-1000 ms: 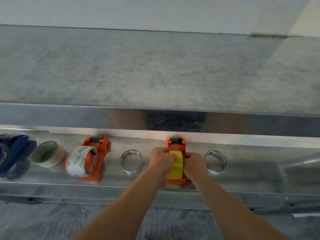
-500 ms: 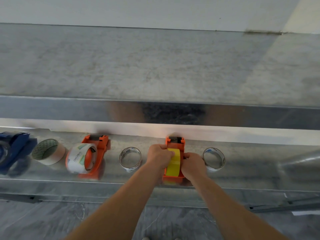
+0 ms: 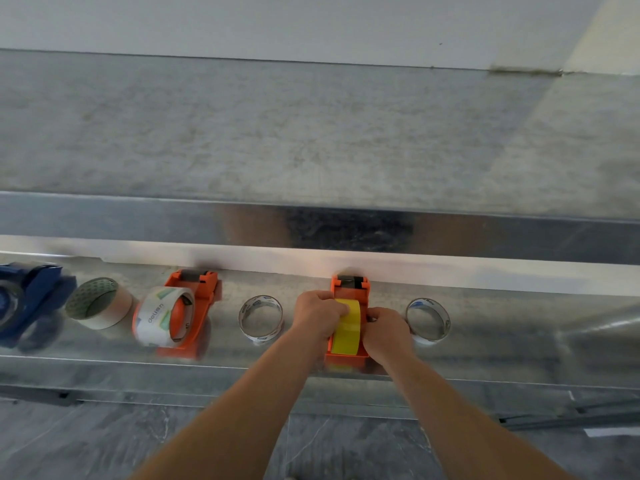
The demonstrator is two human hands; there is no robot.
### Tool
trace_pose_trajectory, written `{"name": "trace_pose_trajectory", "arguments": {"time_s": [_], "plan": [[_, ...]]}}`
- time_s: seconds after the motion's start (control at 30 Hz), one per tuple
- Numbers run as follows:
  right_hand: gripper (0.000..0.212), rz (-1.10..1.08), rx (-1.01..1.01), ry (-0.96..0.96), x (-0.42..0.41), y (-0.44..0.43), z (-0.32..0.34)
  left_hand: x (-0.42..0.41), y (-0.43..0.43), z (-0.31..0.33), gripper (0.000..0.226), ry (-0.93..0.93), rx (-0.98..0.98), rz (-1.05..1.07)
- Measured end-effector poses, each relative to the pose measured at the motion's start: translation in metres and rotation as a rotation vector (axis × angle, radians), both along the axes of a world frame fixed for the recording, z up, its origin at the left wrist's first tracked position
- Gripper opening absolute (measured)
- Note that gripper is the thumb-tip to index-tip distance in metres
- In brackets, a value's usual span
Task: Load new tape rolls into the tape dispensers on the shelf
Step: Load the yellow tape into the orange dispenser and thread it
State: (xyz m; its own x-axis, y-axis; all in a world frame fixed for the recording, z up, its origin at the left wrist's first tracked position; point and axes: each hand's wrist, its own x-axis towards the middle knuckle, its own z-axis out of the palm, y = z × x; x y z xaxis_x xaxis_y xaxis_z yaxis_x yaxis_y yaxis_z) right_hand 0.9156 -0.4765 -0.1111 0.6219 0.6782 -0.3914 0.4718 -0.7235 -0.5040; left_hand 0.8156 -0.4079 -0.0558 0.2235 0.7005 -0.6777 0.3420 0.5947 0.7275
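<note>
Left hand (image 3: 320, 311) and right hand (image 3: 386, 329) both pinch the yellow roll (image 3: 346, 327) from either side, seating it squarely in the orange dispenser (image 3: 349, 284) on the shelf (image 3: 502, 341).

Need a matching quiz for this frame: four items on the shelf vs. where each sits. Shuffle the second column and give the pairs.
Items
1. yellow tape roll
2. blue dispenser
3. beige tape roll
4. white printed roll

Places
A. mounted on the left orange dispenser
B. far left end of the shelf
C. in the right orange dispenser, held between the left hand and the right hand
D. lying loose between the blue dispenser and the left orange dispenser

Pairs: 1-C, 2-B, 3-D, 4-A
</note>
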Motion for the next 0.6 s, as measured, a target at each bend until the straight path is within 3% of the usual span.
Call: {"name": "trace_pose_trajectory", "arguments": {"time_s": [0.43,0.6], "plan": [[0.022,-0.045,0.04,0.094,0.003,0.0,0.004,-0.008,-0.001,0.002,0.017,-0.06,0.009,0.032],[0.026,-0.054,0.031,0.059,0.004,-0.001,0.005,-0.013,-0.001,0.006,0.032,-0.051,0.002,0.067]]}}
